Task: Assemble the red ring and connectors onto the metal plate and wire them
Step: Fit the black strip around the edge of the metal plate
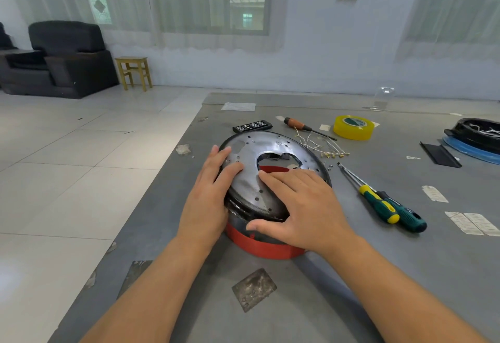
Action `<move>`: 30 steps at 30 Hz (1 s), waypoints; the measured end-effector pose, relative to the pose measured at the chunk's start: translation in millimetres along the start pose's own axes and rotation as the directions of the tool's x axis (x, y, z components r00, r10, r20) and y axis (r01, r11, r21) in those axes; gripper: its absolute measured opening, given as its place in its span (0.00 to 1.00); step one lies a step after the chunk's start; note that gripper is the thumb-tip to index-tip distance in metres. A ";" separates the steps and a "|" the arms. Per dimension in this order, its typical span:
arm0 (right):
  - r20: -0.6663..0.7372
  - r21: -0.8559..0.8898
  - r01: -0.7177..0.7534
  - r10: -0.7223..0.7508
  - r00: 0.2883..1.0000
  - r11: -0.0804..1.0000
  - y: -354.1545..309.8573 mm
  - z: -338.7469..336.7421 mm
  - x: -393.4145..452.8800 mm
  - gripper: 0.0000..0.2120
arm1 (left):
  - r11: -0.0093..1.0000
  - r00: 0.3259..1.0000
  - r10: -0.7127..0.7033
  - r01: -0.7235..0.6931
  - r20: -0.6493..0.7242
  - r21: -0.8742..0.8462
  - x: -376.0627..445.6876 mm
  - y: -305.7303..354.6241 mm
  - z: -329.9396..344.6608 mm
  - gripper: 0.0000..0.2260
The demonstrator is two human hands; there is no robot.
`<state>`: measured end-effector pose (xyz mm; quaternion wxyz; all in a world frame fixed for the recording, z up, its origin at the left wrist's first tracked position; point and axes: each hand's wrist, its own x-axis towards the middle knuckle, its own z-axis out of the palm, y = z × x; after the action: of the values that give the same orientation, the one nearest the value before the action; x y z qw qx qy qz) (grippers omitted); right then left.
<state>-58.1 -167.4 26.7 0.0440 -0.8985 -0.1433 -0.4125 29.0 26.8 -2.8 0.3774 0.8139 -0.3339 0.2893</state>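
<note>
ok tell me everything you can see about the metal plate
The metal plate is a round, grey, scuffed steel disc with many small holes and an irregular central opening. It lies tilted on the red ring, its far edge higher. The left hand presses its left rim; the right hand rests flat on its near face.

My grey desk (351, 275) carried the red ring (266, 248) near me, two screwdrivers (389, 204) to its right, and farther off yellow tape (353, 127), loose wires (322, 146) and a bit case (252, 126).
</note>
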 end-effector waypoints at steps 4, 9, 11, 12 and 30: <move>-0.076 0.091 0.058 -0.051 0.996 0.994 8.7 -4.0 -2.8 0.41 | 0.997 0.996 -0.025 0.019 -0.086 -0.068 -1.4 4.7 0.5 0.24; -0.115 0.211 -0.017 0.043 0.992 0.977 39.0 -13.2 -15.9 0.54 | 0.978 0.970 -0.151 0.118 -0.191 -0.174 -3.5 5.5 -6.0 0.29; -0.129 0.310 -0.096 0.142 0.981 0.946 48.5 -11.5 -20.0 0.55 | 0.952 0.948 -0.227 0.168 -0.222 -0.255 -4.8 5.1 -10.1 0.31; -0.135 0.365 -0.145 0.206 0.969 0.920 51.8 -9.2 -21.3 0.54 | 0.942 0.943 -0.245 0.176 -0.227 -0.287 -5.6 5.4 -11.8 0.31; 0.030 0.597 -0.637 0.781 0.624 0.487 57.3 10.6 3.5 0.09 | 0.646 0.832 -0.538 0.511 0.137 -0.567 1.4 33.0 -9.6 0.19</move>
<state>-31.4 -219.3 24.6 0.4868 -0.7626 0.1370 -0.4034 2.6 17.9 17.4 0.6817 0.7132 -0.1476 0.0690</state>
